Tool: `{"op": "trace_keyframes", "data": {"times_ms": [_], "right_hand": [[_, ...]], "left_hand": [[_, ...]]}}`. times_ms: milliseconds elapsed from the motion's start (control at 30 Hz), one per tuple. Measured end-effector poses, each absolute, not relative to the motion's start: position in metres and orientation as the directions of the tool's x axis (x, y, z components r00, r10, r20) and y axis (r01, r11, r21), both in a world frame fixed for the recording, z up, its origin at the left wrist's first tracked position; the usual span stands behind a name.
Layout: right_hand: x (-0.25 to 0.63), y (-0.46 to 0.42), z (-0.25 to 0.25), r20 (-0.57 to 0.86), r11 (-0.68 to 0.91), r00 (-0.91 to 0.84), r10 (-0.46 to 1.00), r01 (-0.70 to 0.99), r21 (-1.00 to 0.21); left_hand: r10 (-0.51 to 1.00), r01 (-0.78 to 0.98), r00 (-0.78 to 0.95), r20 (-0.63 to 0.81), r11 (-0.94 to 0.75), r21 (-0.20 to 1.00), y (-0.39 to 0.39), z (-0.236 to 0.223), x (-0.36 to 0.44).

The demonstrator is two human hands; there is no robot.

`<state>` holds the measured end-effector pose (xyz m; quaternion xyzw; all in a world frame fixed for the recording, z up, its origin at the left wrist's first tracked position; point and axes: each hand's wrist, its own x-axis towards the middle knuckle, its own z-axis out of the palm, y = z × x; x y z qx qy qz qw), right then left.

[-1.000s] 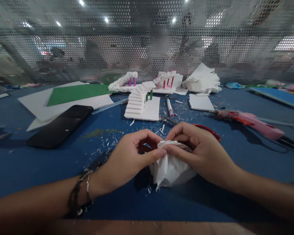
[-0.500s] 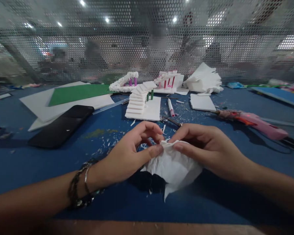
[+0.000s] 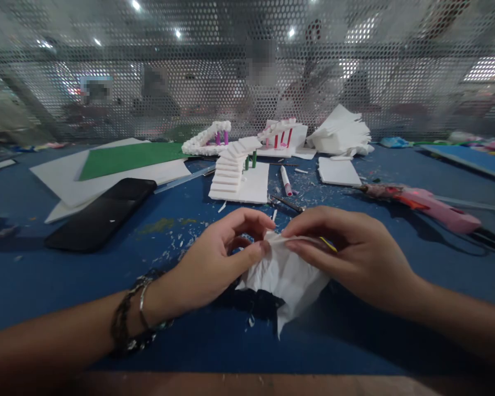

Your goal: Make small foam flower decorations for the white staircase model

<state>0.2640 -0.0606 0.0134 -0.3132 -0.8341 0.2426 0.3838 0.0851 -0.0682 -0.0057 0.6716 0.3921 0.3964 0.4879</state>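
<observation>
A crumpled white tissue (image 3: 286, 275) hangs just above the blue table, its lower corner pointing down toward me. My left hand (image 3: 226, 258) pinches its upper left edge between thumb and fingers. On the other side, my right hand (image 3: 346, 253) grips the top edge with thumb and forefinger. Beyond my fingers lie dark-bladed scissors (image 3: 287, 203), their handles mostly hidden behind my right hand. Past them are a capped white marker (image 3: 286, 181) and a small white staircase model (image 3: 231, 176) with green posts on a square base.
A black phone (image 3: 103, 214) lies left, beside white sheets and a green sheet (image 3: 127, 159). At right rests a pink hot glue gun (image 3: 429, 209) with its cord. Behind stand white models, a stack of tissues (image 3: 342, 135) and a perforated metal screen (image 3: 214, 71). White scraps litter the table (image 3: 181, 330).
The tissue has gone from a bunched wad to a more spread sheet with a hanging corner. My hands have drawn slightly apart along its top edge.
</observation>
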Motion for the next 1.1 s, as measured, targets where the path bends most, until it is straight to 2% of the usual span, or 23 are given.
{"op": "trace_keyframes", "data": {"times_ms": [167, 267, 533, 767, 900, 1100], "right_hand": [[0.2649, -0.0613, 0.0162, 0.541, 0.785, -0.572, 0.617, 0.404, -0.469], [0.2653, -0.0601, 0.0166, 0.531, 0.805, -0.606, 0.592, 0.431, -0.407], [0.2651, -0.0593, 0.0167, 0.502, 0.812, -0.64, 0.582, 0.427, -0.397], [0.2686, -0.0575, 0.0161, 0.472, 0.89, -0.766, 0.437, 0.293, -0.35], [0.2695, -0.057, 0.0155, 0.437, 0.869, -0.773, 0.461, 0.293, -0.398], [0.2628, -0.0606, 0.0148, 0.314, 0.629, -0.619, 0.72, 0.391, -0.672]], "left_hand": [[0.909, 0.109, 0.408, 0.082, -0.138, 0.984, -0.0678, -0.0069, 0.085], [0.918, 0.102, 0.39, 0.076, -0.125, 0.987, -0.0675, -0.0057, 0.0851], [0.949, 0.198, 0.314, 0.013, -0.079, 0.977, -0.0666, -0.002, 0.0864], [0.949, 0.231, 0.314, 0.027, -0.104, 0.967, -0.0671, -0.0022, 0.0862], [0.935, 0.248, 0.348, 0.068, -0.162, 0.955, -0.069, -0.0021, 0.0854], [0.938, 0.223, 0.337, 0.077, -0.159, 0.962, -0.0697, 0.0003, 0.0879]]}}
